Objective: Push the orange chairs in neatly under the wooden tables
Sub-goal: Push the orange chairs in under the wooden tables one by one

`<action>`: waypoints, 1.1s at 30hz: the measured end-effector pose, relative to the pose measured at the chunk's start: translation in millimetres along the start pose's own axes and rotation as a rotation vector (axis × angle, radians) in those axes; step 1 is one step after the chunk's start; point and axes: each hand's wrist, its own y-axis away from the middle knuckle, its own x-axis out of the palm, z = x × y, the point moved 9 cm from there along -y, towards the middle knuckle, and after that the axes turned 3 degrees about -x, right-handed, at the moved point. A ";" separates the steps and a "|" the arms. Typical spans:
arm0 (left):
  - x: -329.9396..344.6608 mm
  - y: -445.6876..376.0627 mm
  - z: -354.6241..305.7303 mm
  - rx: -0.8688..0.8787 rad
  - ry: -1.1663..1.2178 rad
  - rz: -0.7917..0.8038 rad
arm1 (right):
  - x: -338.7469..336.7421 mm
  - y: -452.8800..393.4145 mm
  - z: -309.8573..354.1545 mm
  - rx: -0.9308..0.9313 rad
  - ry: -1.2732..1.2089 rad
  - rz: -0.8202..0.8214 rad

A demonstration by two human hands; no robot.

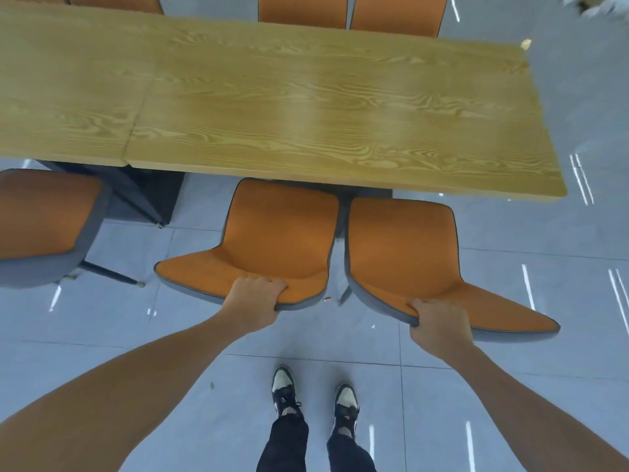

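Two orange chairs with grey shells stand side by side at the near edge of a long wooden table [306,107]. My left hand [253,303] grips the top of the backrest of the left chair [279,233]. My right hand [439,323] grips the backrest top of the right chair [401,247]. Both seats reach just under the table's edge, and their fronts are hidden beneath it. The two chairs nearly touch each other.
A third orange chair [44,216] stands at the left, by the dark table leg [143,202]. More orange chair backs [398,11] show beyond the table's far edge. My feet [315,393] stand on the glossy grey tiled floor behind the chairs.
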 end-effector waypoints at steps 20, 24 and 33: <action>5.2 3.8 -2.6 -0.017 -0.074 0.005 | -18.5 -0.3 77.7 -0.196 -0.201 -0.210; 0.7 5.6 -4.1 -0.005 -0.072 -0.005 | -20.4 0.1 75.6 -0.166 -0.189 -0.218; -3.9 6.2 -10.1 0.010 -0.060 0.000 | -17.6 1.2 74.8 -0.144 -0.201 -0.214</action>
